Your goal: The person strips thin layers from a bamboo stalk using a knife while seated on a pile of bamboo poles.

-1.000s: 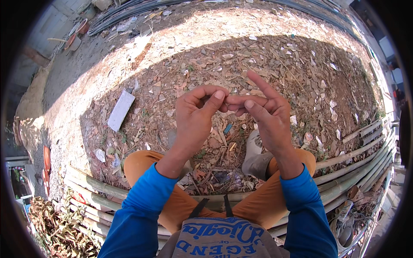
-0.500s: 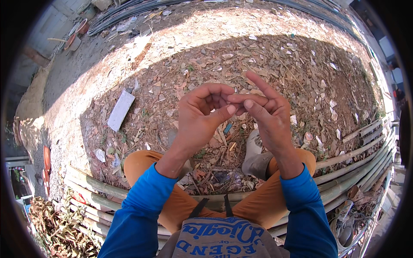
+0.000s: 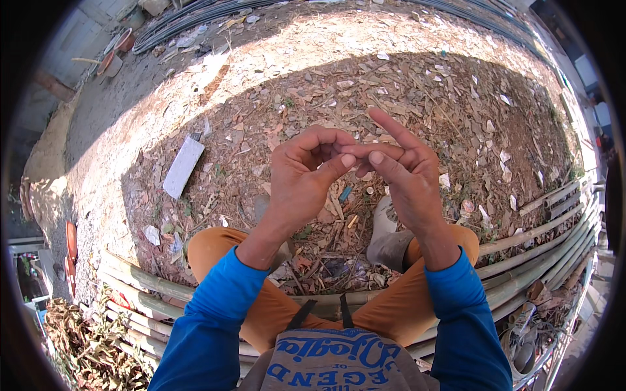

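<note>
- The left hand [image 3: 303, 166] has its fingers curled inward, and its thumb meets the fingers of the right hand [image 3: 414, 169]. On the right hand one finger points up and away, the others are bent.
- The fingertips [image 3: 348, 160] come together above the ground, forward of the knees. From where I stand I cannot tell if something small is pinched there, because the fingers cover the place.
- Nearest below them, on the ground, lie one small blue piece [image 3: 345, 194] and one small round pale piece [image 3: 370, 191].
- Two grey boots stand apart: the right boot [image 3: 386, 240] is seen well, while the left boot [image 3: 283, 255] is partly covered by the left forearm.
- Long bamboo poles [image 3: 521, 251] run crosswise behind the legs; they are several, but the body hides their middle, so I cannot give an exact count.
- On the person's left, one pale rectangular block [image 3: 184, 167] lies tilted upon dry leaves [image 3: 287, 88] and white scraps.
- Farther to the left I count two orange-red things [image 3: 70, 241], one behind the other, and nearer, one heap of withered leaves [image 3: 88, 339].
- At the far left corner are two buckets [image 3: 109, 65], near a bundle of dark rods [image 3: 189, 25].
</note>
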Motion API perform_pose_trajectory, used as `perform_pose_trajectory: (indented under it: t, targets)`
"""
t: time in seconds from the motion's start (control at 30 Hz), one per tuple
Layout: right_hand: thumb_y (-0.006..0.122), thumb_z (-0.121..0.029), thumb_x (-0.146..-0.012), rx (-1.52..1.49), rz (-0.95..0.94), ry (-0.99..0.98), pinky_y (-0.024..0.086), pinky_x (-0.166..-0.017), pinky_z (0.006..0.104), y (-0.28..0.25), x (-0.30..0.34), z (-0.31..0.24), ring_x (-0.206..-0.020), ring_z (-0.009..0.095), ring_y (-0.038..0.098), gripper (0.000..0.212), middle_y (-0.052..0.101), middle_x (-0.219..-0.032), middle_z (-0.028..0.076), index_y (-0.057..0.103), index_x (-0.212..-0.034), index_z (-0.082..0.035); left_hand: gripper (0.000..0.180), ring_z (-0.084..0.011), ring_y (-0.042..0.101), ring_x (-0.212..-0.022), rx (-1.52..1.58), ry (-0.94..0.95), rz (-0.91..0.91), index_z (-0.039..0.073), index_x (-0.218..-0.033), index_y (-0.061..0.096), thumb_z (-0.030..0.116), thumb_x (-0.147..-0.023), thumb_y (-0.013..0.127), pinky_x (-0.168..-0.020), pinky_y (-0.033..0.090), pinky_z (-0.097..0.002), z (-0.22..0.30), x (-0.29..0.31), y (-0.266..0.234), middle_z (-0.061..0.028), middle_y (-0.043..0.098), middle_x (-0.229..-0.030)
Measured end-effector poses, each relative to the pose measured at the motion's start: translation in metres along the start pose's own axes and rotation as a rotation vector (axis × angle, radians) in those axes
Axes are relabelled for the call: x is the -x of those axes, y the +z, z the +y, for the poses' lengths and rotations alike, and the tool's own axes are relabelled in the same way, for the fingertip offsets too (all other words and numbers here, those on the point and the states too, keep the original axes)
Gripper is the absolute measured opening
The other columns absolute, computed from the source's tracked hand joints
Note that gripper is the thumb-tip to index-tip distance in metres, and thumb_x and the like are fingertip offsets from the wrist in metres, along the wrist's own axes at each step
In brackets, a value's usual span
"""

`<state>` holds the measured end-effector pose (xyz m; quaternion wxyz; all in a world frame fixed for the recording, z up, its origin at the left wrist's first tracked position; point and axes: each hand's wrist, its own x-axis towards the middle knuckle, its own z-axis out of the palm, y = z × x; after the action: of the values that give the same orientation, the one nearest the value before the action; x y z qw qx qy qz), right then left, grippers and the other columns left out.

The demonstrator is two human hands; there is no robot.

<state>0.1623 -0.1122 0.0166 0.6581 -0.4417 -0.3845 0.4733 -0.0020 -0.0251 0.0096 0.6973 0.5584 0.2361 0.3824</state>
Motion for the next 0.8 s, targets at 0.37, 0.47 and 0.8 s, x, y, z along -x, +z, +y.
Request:
perform_pose_trajectory:
  t: [0.37,0.47,0.8]
  targets:
    - [0.066,-0.006,-0.095,-0.026,-0.013,0.011,0.056,-0.084,0.0325,-0.0018,0.0004,0.0009,-0.091,0.017,0.072,0.062,0.077,-0.108,0.019,0.04,-0.15,0.011,0.019,-0.0089,0.067,-0.088,-0.034,0.036,0.0,-0.001,-0.108,0.07,-0.007,-0.09,0.071,-0.079,0.057,-0.0235,-0.0031,0.0,0.0007,-0.0033,0.068,-0.099]
    - [0.066,-0.003,-0.096,-0.049,-0.017,0.005,0.058,-0.08,0.029,-0.002,0.0,0.0018,-0.09,0.015,0.072,0.063,0.077,-0.107,0.019,0.037,-0.15,0.011,0.019,-0.0086,0.066,-0.088,-0.023,0.045,-0.007,-0.001,-0.107,0.07,-0.008,-0.09,0.071,-0.078,0.056,-0.0233,-0.0036,0.0001,0.0008,-0.003,0.067,-0.099]
    - [0.052,-0.018,-0.103,-0.143,-0.035,0.05,0.059,-0.087,0.0366,-0.0024,-0.0008,-0.0011,-0.101,0.026,0.074,0.057,0.074,-0.112,0.024,0.038,-0.15,0.011,0.019,-0.0089,0.066,-0.089,-0.016,-0.029,-0.01,-0.001,-0.11,0.07,-0.006,-0.092,0.068,-0.08,0.056,-0.0243,0.0021,0.0009,-0.0024,-0.0054,0.071,-0.102]
